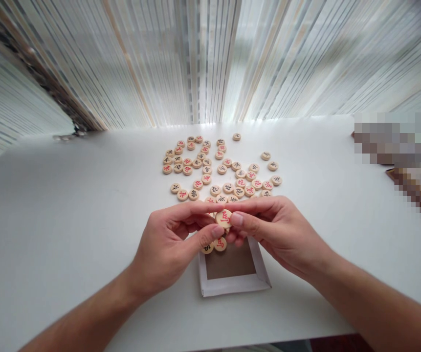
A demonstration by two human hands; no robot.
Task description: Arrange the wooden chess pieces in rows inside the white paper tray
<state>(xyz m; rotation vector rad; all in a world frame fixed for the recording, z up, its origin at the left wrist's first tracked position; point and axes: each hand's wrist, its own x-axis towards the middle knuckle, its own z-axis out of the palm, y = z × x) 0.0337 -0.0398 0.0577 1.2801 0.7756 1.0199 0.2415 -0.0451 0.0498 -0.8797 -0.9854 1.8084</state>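
Xiangqi pieces (206,169) lie on the table (67,220) behind a cardboard tray (232,288).

Bright light enters through the vertical blinds (210,58) ahead of the left hand (168,247) and right hand (278,234), with glare along their lower edge. Soft shadows fall on the white table (49,234) beneath both hands. Wide-angle distortion bends the frame edges, and pixelated blur obscures the far right.

White tabletop (67,220); striped curtain (129,63); blurred wood-edged object (415,190)

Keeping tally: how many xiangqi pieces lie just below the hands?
2: a black-lettered one by the left hand, a red-lettered one by the right hand; others may be hidden.
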